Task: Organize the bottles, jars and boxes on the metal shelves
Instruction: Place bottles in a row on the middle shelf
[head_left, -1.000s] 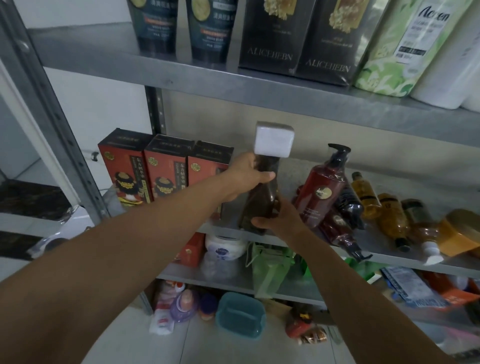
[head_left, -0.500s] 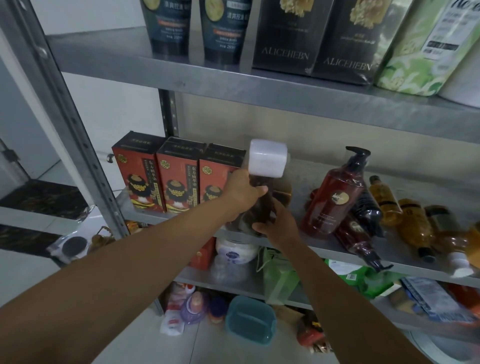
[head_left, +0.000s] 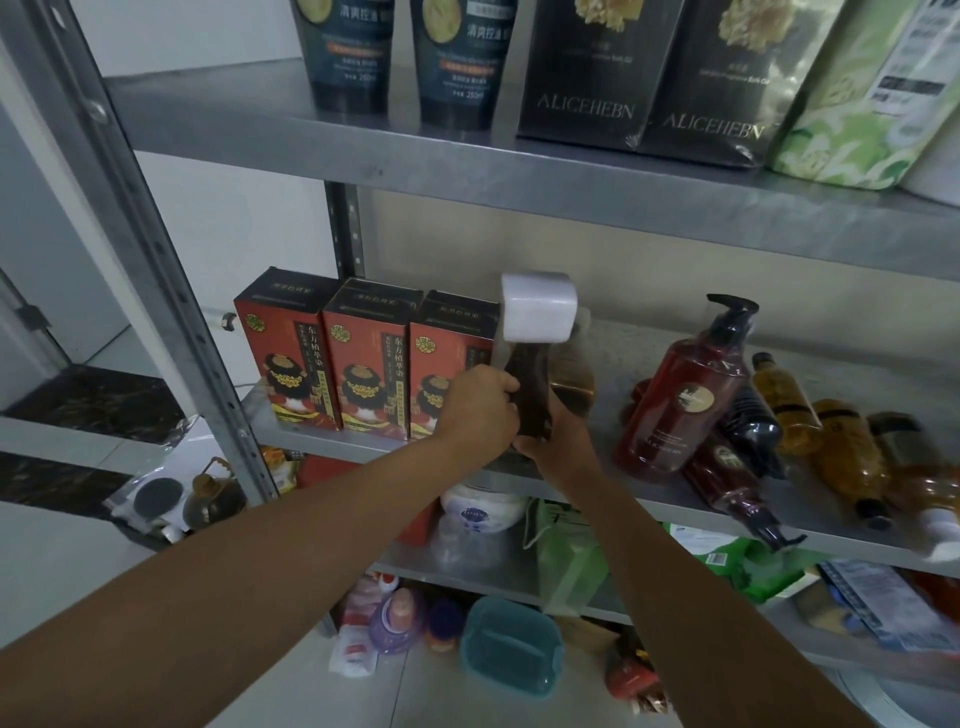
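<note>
Dark bottle (head_left: 531, 384) with a white cap, upright over the middle shelf (head_left: 618, 353), just right of three red boxes (head_left: 363, 374); my left hand (head_left: 480, 410) and right hand (head_left: 558, 441) both grip it. I should seat it upright, flush beside them. Above: two tubes (head_left: 348, 52), two black boxes (head_left: 587, 67).

Left forearm (head_left: 270, 566) and right forearm (head_left: 675, 582) both extended, converging on the dark bottle (head_left: 531, 387). The left hand (head_left: 479, 408) grips the bottle's left side at mid-body, fingers curled, knuckles up. The right hand (head_left: 560, 441) grips lower, at its right side near the base. Hands just beside each other.
</note>
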